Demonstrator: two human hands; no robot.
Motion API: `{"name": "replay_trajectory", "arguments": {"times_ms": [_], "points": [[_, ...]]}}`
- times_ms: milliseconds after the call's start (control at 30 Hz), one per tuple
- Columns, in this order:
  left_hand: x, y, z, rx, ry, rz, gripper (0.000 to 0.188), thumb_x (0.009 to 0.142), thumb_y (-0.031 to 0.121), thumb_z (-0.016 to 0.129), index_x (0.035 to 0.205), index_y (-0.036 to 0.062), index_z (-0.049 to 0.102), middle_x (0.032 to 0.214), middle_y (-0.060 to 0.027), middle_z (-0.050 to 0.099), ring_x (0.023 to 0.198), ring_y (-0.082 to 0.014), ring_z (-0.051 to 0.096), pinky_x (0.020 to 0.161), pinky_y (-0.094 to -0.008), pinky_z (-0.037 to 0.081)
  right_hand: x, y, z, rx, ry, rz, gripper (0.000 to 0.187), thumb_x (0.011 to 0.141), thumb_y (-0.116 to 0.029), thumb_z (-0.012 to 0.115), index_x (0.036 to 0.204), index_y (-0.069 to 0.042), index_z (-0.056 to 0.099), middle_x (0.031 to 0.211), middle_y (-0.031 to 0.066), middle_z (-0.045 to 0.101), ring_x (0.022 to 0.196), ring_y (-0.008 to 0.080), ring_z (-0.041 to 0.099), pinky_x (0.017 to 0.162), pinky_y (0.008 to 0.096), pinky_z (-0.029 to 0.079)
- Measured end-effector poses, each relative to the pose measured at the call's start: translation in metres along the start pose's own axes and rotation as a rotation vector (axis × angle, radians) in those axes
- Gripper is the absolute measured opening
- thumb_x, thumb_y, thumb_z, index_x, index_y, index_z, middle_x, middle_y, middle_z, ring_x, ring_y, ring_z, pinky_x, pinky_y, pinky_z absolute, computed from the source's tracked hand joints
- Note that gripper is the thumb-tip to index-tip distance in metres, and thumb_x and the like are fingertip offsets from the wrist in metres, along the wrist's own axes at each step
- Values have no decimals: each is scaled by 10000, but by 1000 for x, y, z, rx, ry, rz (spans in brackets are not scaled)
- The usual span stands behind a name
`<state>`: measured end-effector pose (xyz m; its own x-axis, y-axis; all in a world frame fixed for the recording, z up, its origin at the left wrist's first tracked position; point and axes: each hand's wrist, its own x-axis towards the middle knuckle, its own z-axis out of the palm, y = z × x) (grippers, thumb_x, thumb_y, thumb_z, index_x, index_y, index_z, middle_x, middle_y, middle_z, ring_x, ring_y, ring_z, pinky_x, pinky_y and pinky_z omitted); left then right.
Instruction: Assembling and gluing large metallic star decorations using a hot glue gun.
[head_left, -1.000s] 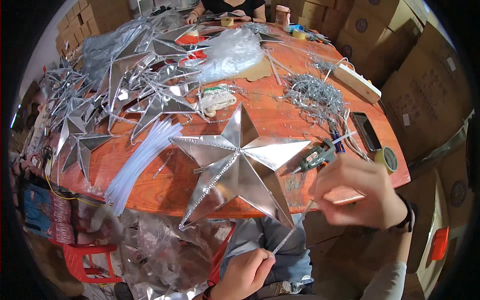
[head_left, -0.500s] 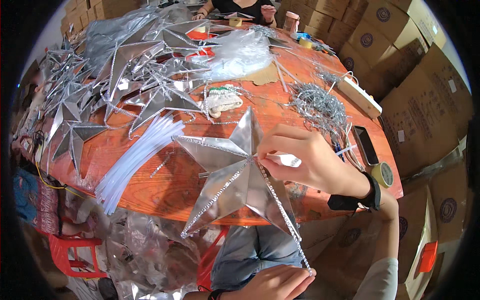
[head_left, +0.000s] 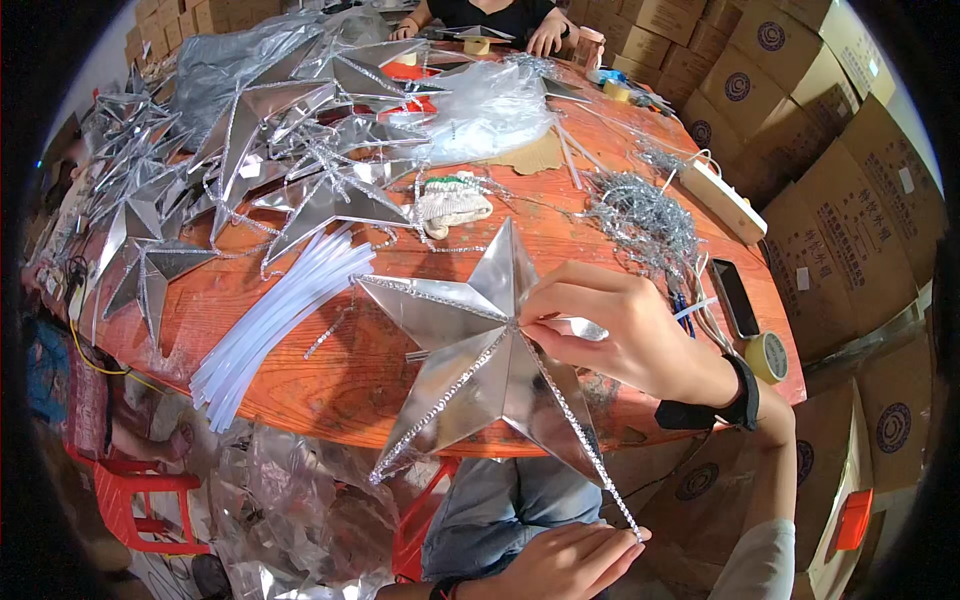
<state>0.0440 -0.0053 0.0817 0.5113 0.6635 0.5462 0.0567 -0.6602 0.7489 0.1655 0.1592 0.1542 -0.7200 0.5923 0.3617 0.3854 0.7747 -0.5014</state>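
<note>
A shiny silver five-pointed star (head_left: pixel 470 360) lies at the near edge of the orange table (head_left: pixel 300 380). A thin glittery silver trim strip (head_left: pixel 585 440) runs from the star's centre down along one ridge and past the table edge. My right hand (head_left: pixel 620 330) rests on the star, its fingertips pinching the strip at the centre. My left hand (head_left: pixel 570 560), low over my lap, holds the strip's free end between its fingertips and keeps it stretched. Similar trim lines two other ridges of the star.
A bundle of white sticks (head_left: pixel 280 310) lies left of the star. Several finished silver stars (head_left: pixel 270 150) pile at the left. Tangled silver trim (head_left: pixel 640 215), a power strip (head_left: pixel 715 195), a tape roll (head_left: pixel 768 355) sit right. Cardboard boxes (head_left: pixel 840 150) stand right; another person's hands (head_left: pixel 545 35) are far across.
My right hand moved from the tools at the right onto the star's centre. My left hand dropped lower, drawing the trim strip out along the star's lower ridge.
</note>
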Motion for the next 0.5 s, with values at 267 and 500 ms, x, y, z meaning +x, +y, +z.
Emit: {"name": "replay_trajectory", "arguments": {"times_ms": [267, 500], "points": [[1, 1, 0, 14, 7, -36, 196, 769, 77, 602, 956, 31, 564, 854, -61, 609, 721, -203, 609, 651, -300, 494, -5, 0, 0, -16, 58, -51, 111, 772, -5, 595, 873, 15, 555, 845, 111, 556, 724, 257, 574, 639, 328, 475], [8, 1, -2, -35, 33, -10, 111, 781, 65, 601, 881, 39, 560, 798, -60, 625, 669, -192, 615, 608, -283, 502, -11, -3, 5, -92, 81, -109, 154, 760, -5, 597, 905, 28, 561, 911, 117, 568, 806, 277, 581, 696, 334, 480]]}}
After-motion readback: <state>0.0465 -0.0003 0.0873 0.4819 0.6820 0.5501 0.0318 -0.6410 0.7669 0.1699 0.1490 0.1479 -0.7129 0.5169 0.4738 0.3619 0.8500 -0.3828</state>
